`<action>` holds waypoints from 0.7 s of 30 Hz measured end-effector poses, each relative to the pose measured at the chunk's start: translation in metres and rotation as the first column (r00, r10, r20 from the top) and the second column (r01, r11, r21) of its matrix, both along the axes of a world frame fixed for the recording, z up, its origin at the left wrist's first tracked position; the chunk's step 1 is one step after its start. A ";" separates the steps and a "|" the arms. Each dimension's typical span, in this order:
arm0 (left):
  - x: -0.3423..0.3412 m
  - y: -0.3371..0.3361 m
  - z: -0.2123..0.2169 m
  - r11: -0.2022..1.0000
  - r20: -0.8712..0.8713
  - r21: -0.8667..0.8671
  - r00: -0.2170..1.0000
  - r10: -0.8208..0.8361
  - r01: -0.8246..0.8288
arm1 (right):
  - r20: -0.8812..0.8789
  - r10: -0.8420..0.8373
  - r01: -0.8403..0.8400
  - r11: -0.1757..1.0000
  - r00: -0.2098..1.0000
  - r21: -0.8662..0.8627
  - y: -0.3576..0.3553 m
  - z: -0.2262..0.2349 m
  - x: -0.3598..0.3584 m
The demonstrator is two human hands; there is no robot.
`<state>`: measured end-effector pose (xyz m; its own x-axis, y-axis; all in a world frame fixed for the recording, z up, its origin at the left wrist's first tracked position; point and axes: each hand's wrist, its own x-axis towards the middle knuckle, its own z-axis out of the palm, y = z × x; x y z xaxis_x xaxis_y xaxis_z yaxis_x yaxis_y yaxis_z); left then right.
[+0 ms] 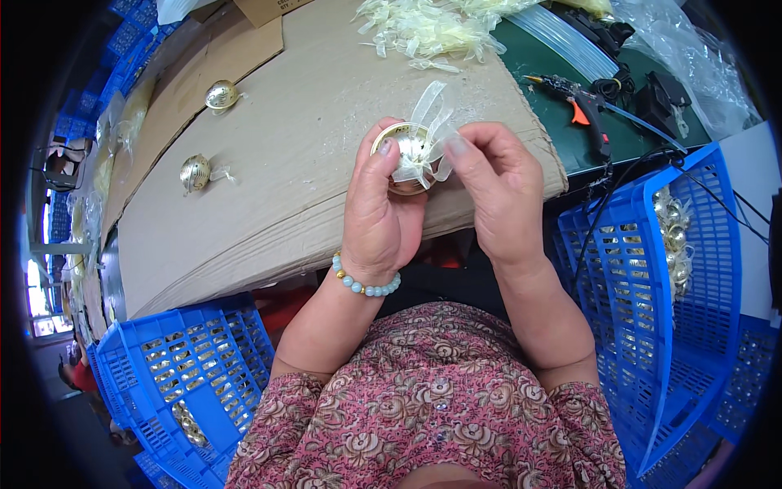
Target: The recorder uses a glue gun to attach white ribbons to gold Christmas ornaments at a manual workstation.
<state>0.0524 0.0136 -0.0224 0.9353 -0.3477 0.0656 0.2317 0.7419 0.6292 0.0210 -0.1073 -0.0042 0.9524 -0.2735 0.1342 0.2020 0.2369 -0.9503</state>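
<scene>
My left hand (376, 213) grips a round gold bell (402, 143) from below, its thumb pressed on the bell's rim. My right hand (497, 189) pinches a sheer pale ribbon bow (427, 137) against the top of that bell, thumb and forefinger closed on the ribbon. Both hands hover over the front edge of a cardboard sheet (309, 138) that covers the table. A bead bracelet (365, 282) circles my left wrist.
Two finished gold bells (221, 94) (195, 172) with bows lie on the cardboard at the left. A heap of pale ribbon bows (432, 28) lies at the back. A glue gun (580, 107) rests on the green mat. Blue baskets (191, 379) (660, 301) holding bells stand on both sides.
</scene>
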 end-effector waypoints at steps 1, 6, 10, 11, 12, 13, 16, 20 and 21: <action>0.000 0.001 -0.001 1.000 0.001 -0.001 1.000 0.005 -0.005 | 0.079 -0.085 0.089 0.995 0.993 -0.044 0.001 0.000 -0.003; -0.002 -0.004 0.003 0.993 -0.026 0.029 0.993 0.119 -0.119 | 0.684 -0.143 0.657 0.473 0.715 -0.587 -0.002 0.004 -0.015; -0.005 -0.004 0.007 0.996 -0.010 0.014 0.996 0.086 -0.086 | 0.721 -0.075 0.703 0.316 0.689 -0.638 0.014 -0.004 -0.008; -0.005 -0.004 0.006 0.995 0.003 0.014 0.995 0.097 -0.097 | 0.710 -0.095 0.698 0.316 0.697 -0.643 0.016 -0.007 -0.007; -0.005 -0.004 0.005 0.994 0.017 0.014 0.994 0.109 -0.109 | 0.711 -0.093 0.697 0.318 0.697 -0.642 0.017 -0.008 -0.007; -0.005 -0.003 0.006 0.994 0.017 0.013 0.994 0.112 -0.112 | 0.724 -0.079 0.706 0.318 0.685 -0.633 0.017 -0.009 -0.008; -0.005 -0.002 0.007 0.992 -0.025 0.052 0.992 0.120 -0.119 | 0.746 -0.052 0.714 0.341 0.664 -0.612 0.017 -0.017 -0.007; -0.004 0.001 0.003 0.998 -0.027 0.027 0.998 0.064 -0.064 | 0.750 -0.033 0.697 0.396 0.661 -0.597 0.019 -0.021 -0.005; -0.004 0.002 0.002 0.998 -0.046 0.030 0.997 0.063 -0.061 | 0.749 -0.031 0.695 0.398 0.662 -0.598 0.020 -0.022 -0.005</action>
<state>0.0481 0.0158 -0.0206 0.9570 -0.2900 0.0117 0.2157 0.7377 0.6397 0.0161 -0.0877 -0.0264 0.4029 -0.0156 0.9151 0.5638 -0.7834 -0.2616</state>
